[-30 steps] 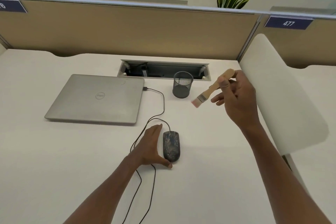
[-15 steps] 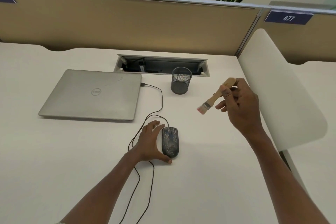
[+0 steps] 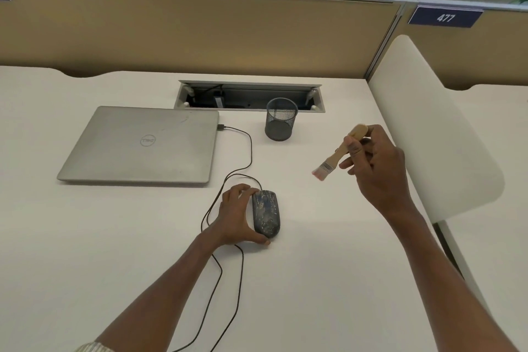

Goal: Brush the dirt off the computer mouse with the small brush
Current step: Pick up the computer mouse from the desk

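A dark computer mouse (image 3: 266, 214), speckled with pale dirt, lies on the white desk (image 3: 85, 251) in the middle of the view. My left hand (image 3: 233, 216) holds it by its left side, thumb at its near end and fingers at its far end. My right hand (image 3: 377, 168) hovers above the desk to the right of the mouse, gripping a small wooden brush (image 3: 338, 153) by the handle. The pink bristles point down and left, well short of the mouse.
A closed silver laptop (image 3: 140, 144) lies at the left, the mouse cable (image 3: 250, 151) plugged into its side and looping past my left wrist. A black mesh pen cup (image 3: 281, 118) stands by the open cable tray (image 3: 248, 96). A white divider panel (image 3: 428, 128) bounds the right.
My right hand has lowered the brush a little toward the desk and the mouse. My left hand stays on the mouse.
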`<control>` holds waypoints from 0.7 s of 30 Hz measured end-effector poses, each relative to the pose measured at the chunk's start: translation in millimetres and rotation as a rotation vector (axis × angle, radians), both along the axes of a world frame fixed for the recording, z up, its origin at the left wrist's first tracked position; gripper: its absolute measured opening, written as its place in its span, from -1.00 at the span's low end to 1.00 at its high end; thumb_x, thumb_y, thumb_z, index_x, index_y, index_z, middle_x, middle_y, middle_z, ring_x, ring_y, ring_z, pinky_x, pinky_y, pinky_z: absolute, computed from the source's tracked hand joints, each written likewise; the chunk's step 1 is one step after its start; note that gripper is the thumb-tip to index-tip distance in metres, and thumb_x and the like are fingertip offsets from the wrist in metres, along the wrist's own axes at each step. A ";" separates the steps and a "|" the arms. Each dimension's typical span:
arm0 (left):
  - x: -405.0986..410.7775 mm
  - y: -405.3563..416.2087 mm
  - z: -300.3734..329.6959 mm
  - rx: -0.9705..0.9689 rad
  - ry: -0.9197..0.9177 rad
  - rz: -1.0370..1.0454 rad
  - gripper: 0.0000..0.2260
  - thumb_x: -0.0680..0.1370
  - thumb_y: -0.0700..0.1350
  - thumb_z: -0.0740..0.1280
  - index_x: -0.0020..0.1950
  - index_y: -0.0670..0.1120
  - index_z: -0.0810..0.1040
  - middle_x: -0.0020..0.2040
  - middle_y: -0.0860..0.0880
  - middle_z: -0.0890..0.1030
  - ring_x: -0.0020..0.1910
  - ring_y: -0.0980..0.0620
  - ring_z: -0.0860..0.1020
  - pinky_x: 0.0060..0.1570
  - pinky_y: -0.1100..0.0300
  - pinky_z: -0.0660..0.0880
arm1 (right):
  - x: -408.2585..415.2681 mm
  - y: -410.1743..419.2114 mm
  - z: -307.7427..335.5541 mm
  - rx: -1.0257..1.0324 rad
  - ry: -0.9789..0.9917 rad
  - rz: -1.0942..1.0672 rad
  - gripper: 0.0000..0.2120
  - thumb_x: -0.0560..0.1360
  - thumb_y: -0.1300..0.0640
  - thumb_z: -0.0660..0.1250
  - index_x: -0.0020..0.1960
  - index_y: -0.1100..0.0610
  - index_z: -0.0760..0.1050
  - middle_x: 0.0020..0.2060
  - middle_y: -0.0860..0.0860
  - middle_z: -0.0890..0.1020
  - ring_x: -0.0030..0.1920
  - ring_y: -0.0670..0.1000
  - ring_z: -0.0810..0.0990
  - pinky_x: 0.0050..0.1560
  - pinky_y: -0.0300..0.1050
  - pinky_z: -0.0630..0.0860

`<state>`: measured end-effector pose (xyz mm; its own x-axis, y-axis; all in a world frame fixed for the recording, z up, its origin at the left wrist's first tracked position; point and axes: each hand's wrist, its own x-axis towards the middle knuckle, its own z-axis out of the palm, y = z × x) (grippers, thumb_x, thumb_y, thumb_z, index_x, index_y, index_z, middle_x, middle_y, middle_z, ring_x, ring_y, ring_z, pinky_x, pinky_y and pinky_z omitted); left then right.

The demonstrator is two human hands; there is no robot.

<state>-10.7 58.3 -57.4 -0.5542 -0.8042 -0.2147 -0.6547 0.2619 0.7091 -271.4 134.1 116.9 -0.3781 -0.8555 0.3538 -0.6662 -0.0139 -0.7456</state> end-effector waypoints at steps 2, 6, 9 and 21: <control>3.0 2.9 4.6 0.015 0.044 0.010 0.09 0.02 0.28 0.62 0.48 0.12 0.26 0.37 0.09 0.24 0.39 0.03 0.17 0.43 0.08 0.27 | 3.5 4.0 3.6 -0.025 -0.006 0.006 -0.87 0.68 0.11 0.26 0.05 0.18 0.44 -0.23 -0.02 0.69 -0.28 -0.08 0.72 -0.30 0.03 0.67; 17.4 13.1 20.0 0.053 0.143 -0.002 0.01 0.05 0.23 0.65 0.42 0.22 0.26 0.28 0.20 0.35 0.30 0.10 0.29 0.25 0.13 0.41 | 14.4 15.8 11.2 -0.075 -0.031 0.006 -0.91 0.68 0.14 0.26 0.07 0.17 0.45 -0.19 0.06 0.72 -0.24 -0.04 0.74 -0.21 -0.01 0.69; 35.5 24.5 36.8 0.051 0.188 -0.015 -0.05 0.06 0.19 0.68 0.35 0.31 0.28 0.24 0.28 0.42 0.24 0.29 0.38 0.06 0.34 0.40 | 28.6 28.5 15.6 -0.093 -0.019 -0.009 -0.95 0.65 0.22 0.30 0.06 0.12 0.43 -0.19 0.00 0.73 -0.24 -0.08 0.74 -0.14 -0.02 0.69; 118.6 92.8 82.1 -0.007 0.213 0.022 0.02 0.05 0.20 0.69 0.39 0.35 0.22 0.16 0.21 0.61 0.12 0.29 0.54 0.01 0.24 0.52 | 112.9 96.5 24.6 -0.183 -0.054 0.004 -0.82 0.60 0.32 0.35 0.07 0.10 0.41 -0.21 -0.17 0.69 -0.21 -0.15 0.73 -0.14 -0.28 0.63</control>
